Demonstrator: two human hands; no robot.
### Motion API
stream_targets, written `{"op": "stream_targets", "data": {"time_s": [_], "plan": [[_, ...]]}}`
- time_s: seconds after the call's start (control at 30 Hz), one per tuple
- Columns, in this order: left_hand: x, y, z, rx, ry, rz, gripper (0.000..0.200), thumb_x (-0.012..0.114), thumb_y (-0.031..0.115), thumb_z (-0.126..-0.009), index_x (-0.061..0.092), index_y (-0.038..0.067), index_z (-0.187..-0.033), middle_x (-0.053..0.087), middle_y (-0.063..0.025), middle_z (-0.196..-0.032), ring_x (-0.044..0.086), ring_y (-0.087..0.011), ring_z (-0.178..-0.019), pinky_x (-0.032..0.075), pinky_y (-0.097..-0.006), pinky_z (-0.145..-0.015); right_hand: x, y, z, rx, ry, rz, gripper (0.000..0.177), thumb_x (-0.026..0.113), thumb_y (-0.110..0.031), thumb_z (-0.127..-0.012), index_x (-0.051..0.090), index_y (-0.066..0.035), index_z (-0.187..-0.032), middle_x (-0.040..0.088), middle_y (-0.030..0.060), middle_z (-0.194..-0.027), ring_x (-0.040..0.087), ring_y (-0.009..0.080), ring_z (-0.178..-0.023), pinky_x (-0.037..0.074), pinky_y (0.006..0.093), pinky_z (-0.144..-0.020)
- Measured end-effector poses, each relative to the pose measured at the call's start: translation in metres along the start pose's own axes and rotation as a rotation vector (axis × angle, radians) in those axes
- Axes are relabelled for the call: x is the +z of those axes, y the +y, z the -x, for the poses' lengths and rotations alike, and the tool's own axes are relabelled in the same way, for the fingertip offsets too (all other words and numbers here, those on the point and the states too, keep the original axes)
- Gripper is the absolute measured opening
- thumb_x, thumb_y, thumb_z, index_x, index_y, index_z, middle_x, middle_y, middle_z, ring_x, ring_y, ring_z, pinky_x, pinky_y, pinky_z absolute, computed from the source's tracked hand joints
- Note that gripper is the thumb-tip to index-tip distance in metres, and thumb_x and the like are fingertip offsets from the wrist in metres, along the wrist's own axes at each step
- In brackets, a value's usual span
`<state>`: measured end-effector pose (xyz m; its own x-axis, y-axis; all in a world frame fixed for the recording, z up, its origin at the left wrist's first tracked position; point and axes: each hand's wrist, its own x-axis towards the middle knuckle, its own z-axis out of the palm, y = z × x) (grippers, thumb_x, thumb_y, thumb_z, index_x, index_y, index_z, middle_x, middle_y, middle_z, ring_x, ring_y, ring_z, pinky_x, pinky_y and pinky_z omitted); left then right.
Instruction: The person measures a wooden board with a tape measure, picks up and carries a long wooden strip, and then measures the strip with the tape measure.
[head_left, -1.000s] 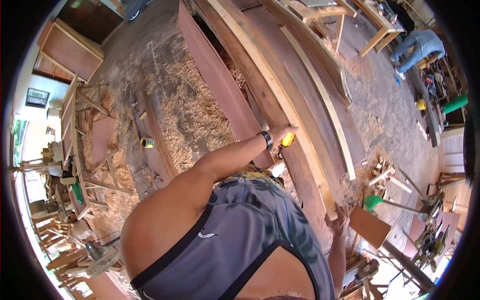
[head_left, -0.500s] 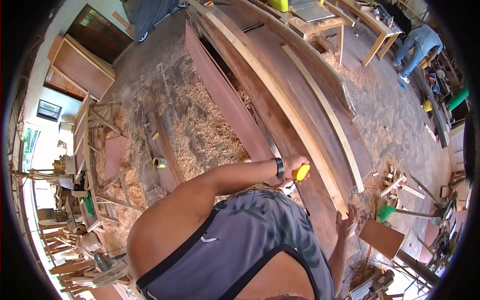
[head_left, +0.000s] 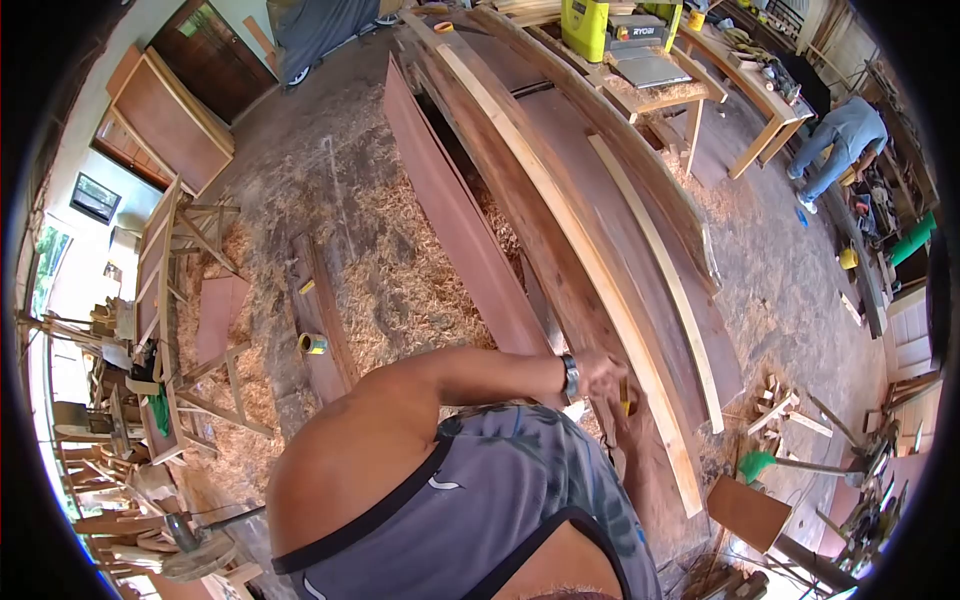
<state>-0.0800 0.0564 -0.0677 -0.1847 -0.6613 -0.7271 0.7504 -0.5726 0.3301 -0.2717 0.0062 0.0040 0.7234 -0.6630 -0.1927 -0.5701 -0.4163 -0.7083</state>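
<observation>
Close together above the near end of the boards are my two hands. My left hand (head_left: 598, 373), with a dark watch on its wrist, is closed near a small yellow tool (head_left: 627, 403) that looks like a tape measure. My right hand (head_left: 632, 424) is closed around the tool's lower side, and only a narrow yellow strip of it shows. Just right of my hands runs a long pale wood strip (head_left: 590, 265), lying on a wide brown slab (head_left: 535, 215). A shorter pale strip (head_left: 668, 270) lies further right.
Wood shavings (head_left: 400, 265) cover the floor on the left. A green planer (head_left: 590, 30) stands on a wooden bench at the back. A person (head_left: 840, 140) bends over at the far right. A green broom (head_left: 757, 464), a brown board (head_left: 748, 512) and offcuts (head_left: 785, 410) lie at right.
My right hand has left the pale strip's near end and come left to my left hand. The yellow tool now sits lower, between both hands. The view has tilted up slightly.
</observation>
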Motion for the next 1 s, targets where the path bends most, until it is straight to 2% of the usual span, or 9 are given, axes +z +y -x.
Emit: {"op": "stream_targets", "data": {"time_s": [0.07,0.13,0.3,0.4,0.5,0.67,0.8,0.9,1.0], "plan": [[-0.022,0.042,0.032,0.172,0.104,0.131,0.020,0.069,0.024,-0.090,0.061,0.011,-0.104,0.063,-0.0053,-0.097,0.065,-0.0215,-0.082,0.057,-0.0403,-0.071,-0.008,0.017,0.021,0.260,-0.211,-0.151,0.043,0.075,-0.025,-0.082,0.060,0.002,-0.112,0.067,0.0123,-0.082,0.063,0.0168,-0.073,0.048,0.0309,-0.063],[-0.072,0.108,0.071,0.398,0.161,0.237,0.010,0.067,0.017,-0.088,0.062,0.009,-0.093,0.062,-0.0048,-0.093,0.064,-0.0203,-0.077,0.058,-0.0394,-0.069,-0.006,0.086,0.059,0.222,-0.327,-0.375,0.040,0.079,-0.017,-0.077,0.063,0.001,-0.109,0.065,0.0057,-0.082,0.059,0.0095,-0.074,0.047,0.0270,-0.063],[-0.272,0.263,0.184,0.924,0.561,0.386,0.008,0.066,0.004,-0.085,0.061,0.007,-0.081,0.061,-0.0053,-0.073,0.060,-0.0158,-0.066,0.050,-0.0264,-0.050,-0.071,0.166,0.157,0.416,-0.377,-0.429,0.039,0.083,-0.014,-0.072,0.069,0.002,-0.104,0.069,0.0041,-0.088,0.061,0.0089,-0.078,0.049,0.0245,-0.070],[-0.310,0.304,0.247,0.984,0.839,0.417,0.007,0.067,0.008,-0.087,0.060,0.008,-0.084,0.062,-0.0029,-0.072,0.059,-0.0165,-0.061,0.049,-0.0282,-0.050,-0.099,0.144,0.161,0.395,-0.384,-0.257,0.037,0.082,-0.013,-0.070,0.070,0.003,-0.102,0.070,0.0048,-0.088,0.062,0.0101,-0.078,0.049,0.0254,-0.071],[-0.325,0.302,0.215,0.988,0.832,0.305,0.011,0.065,0.014,-0.091,0.066,0.003,-0.095,0.068,-0.0057,-0.079,0.065,-0.0174,-0.071,0.050,-0.0322,-0.054,-0.088,0.126,0.127,0.301,-0.383,-0.149,0.035,0.082,-0.016,-0.069,0.071,0.004,-0.097,0.070,0.0059,-0.083,0.063,0.0122,-0.076,0.048,0.0264,-0.067],[-0.182,0.214,0.121,0.751,0.416,0.158,0.013,0.058,0.016,-0.090,0.066,0.006,-0.085,0.069,-0.0106,-0.082,0.061,-0.0147,-0.063,0.053,-0.0261,-0.051,-0.023,0.065,0.033,0.192,-0.196,-0.264,0.031,0.081,-0.012,-0.072,0.071,0.003,-0.097,0.070,0.0079,-0.081,0.064,0.0127,-0.076,0.050,0.0261,-0.068],[-0.090,0.095,0.053,0.457,0.034,0.050,0.026,0.058,0.036,-0.096,0.063,0.011,-0.094,0.070,-0.0060,-0.091,0.064,-0.0117,-0.077,0.052,-0.0277,-0.061,0.011,-0.002,-0.022,0.094,-0.073,-0.321,0.033,0.080,-0.021,-0.076,0.071,0.003,-0.097,0.068,0.0061,-0.073,0.059,0.0111,-0.062,0.046,0.0264,-0.057],[-0.067,0.073,0.037,0.382,0.111,0.064,0.026,0.057,0.037,-0.097,0.063,0.012,-0.095,0.071,-0.0049,-0.091,0.063,-0.0125,-0.075,0.050,-0.0297,-0.061,0.014,-0.008,-0.031,0.156,-0.075,-0.199,0.030,0.078,-0.020,-0.080,0.071,0.003,-0.097,0.067,0.0050,-0.070,0.057,0.0082,-0.058,0.043,0.0248,-0.052],[-0.074,0.110,0.039,0.539,0.277,-0.007,0.024,0.055,0.038,-0.097,0.063,0.015,-0.094,0.070,-0.0018,-0.088,0.059,-0.0098,-0.069,0.046,-0.0268,-0.054,-0.003,0.009,-0.010,0.201,-0.049,-0.155,0.026,0.076,-0.017,-0.081,0.071,0.003,-0.097,0.065,0.0037,-0.068,0.055,0.0055,-0.059,0.040,0.0236,-0.050]]}}
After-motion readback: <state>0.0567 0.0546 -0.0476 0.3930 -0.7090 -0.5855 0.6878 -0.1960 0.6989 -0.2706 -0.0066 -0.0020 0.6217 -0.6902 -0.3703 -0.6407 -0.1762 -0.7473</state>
